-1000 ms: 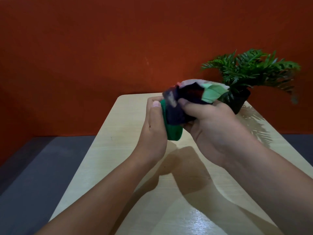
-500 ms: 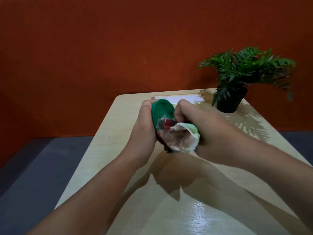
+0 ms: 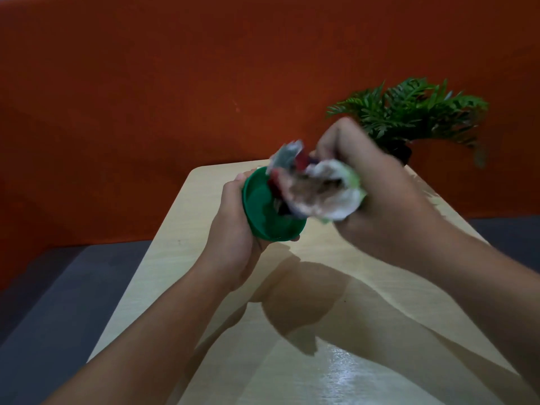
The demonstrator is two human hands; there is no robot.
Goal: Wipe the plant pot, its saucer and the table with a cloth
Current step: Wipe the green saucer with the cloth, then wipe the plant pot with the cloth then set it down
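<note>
**Saucer held up, cloth pressed into it**

While the left hand (image 3: 233, 217) curls its fingers round the back and rim of the green saucer (image 3: 264, 210), holding it on edge above the desk (image 3: 163, 258), the right hand (image 3: 371, 182) grips a bunched cloth (image 3: 315, 191) and presses it against the saucer's inner face. Motion blur smears the cloth, whose pale, red and dark patches carry no readable writing. Behind the right hand, at the desk's far right corner, stands the dark pot (image 3: 404, 152) with its green plant (image 3: 415, 112), against an orange wall (image 3: 175, 83).
</note>
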